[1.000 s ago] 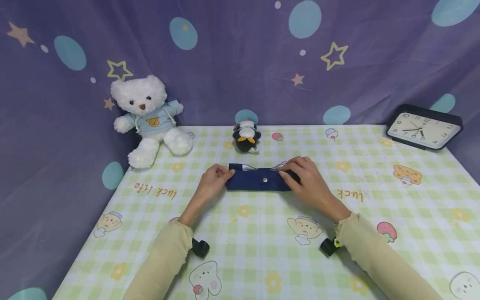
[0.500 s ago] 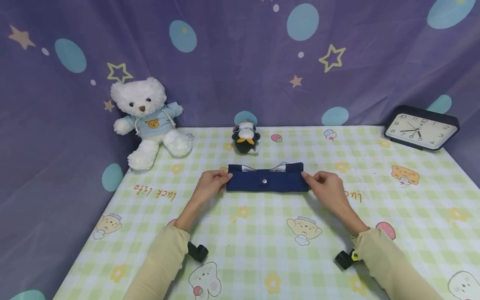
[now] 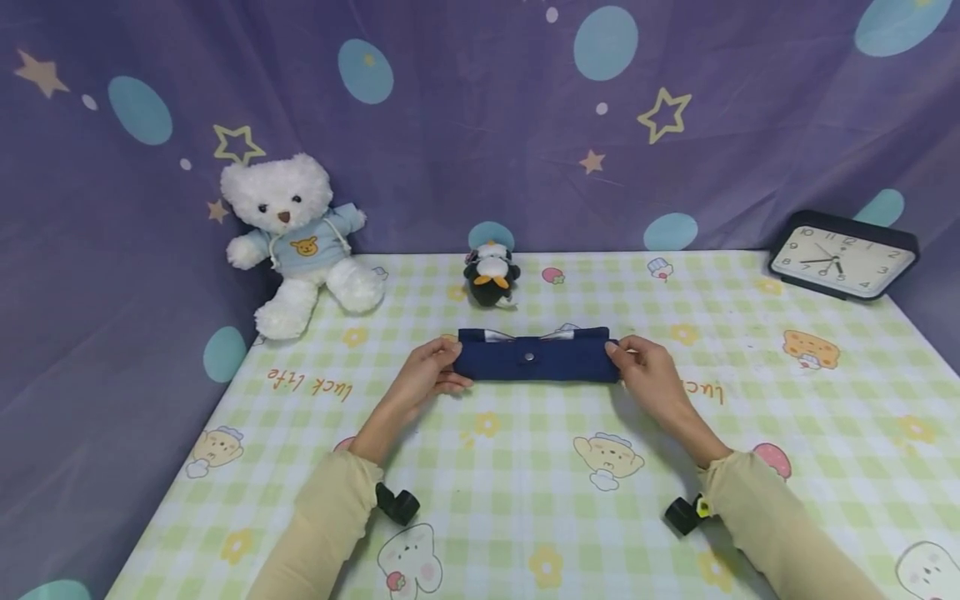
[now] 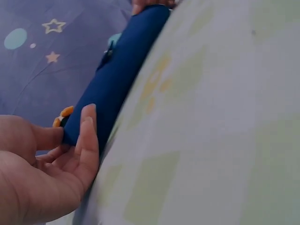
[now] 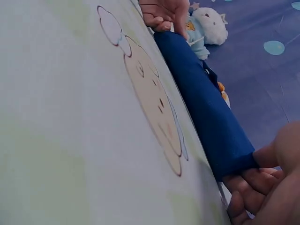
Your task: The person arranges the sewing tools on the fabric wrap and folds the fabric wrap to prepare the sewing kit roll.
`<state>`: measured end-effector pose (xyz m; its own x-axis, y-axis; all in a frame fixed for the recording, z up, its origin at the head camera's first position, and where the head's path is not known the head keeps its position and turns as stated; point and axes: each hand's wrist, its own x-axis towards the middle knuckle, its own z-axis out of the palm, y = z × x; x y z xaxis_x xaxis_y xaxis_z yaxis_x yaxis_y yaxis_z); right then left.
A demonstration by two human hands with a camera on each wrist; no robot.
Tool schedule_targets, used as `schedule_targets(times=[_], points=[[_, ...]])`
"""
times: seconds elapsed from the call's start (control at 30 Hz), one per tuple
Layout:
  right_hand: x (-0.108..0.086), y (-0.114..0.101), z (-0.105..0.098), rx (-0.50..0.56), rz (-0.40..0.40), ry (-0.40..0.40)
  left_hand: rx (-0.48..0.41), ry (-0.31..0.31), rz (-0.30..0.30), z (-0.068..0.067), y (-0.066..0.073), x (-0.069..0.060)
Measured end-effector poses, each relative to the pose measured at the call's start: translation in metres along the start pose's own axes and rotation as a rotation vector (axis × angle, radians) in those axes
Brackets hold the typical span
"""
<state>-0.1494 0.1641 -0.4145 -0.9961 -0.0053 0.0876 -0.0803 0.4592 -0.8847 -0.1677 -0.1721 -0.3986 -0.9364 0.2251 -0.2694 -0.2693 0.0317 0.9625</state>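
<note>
A long navy fabric pouch (image 3: pixel 487 361) lies across the middle of the table, with a snap button on a short tab at its centre. Pale lining shows along its far edge. My left hand (image 3: pixel 425 372) pinches the left end between thumb and fingers. In the left wrist view, one finger of the left hand (image 4: pixel 56 164) lies along the near side of the pouch (image 4: pixel 124 61). The right end is pinched by my right hand (image 3: pixel 651 371), its thumb on top. The right wrist view shows that hand's fingers (image 5: pixel 255 185) under the end.
A white teddy bear (image 3: pixel 303 242) in a blue top sits at the back left. Behind the pouch is a small penguin plush (image 3: pixel 492 275). A black-framed clock (image 3: pixel 843 258) stands at the back right. Purple curtain (image 3: pixel 480 125) borders the checked tablecloth (image 3: pixel 517 500).
My right hand has moved from near the snap to the pouch's right end and grips it there. Some left fingers have shifted to the near side, and the pouch has turned slightly.
</note>
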Motion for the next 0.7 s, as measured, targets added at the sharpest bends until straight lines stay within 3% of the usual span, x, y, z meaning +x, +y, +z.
schedule_targets(times=[0.2,0.3,0.53,0.7], points=[[0.003,0.002,0.003,-0.092,-0.040,0.025,0.105,0.112,0.031,0.008,-0.003,0.004],[0.003,0.002,0.003,-0.104,-0.045,0.023,0.144,0.133,0.037,0.008,-0.004,0.005],[-0.001,0.001,0.001,-0.044,-0.012,-0.003,0.205,0.055,0.030,-0.002,-0.003,0.003],[-0.002,0.001,0.002,-0.039,-0.008,0.013,0.239,-0.014,0.087,-0.004,-0.007,0.005]])
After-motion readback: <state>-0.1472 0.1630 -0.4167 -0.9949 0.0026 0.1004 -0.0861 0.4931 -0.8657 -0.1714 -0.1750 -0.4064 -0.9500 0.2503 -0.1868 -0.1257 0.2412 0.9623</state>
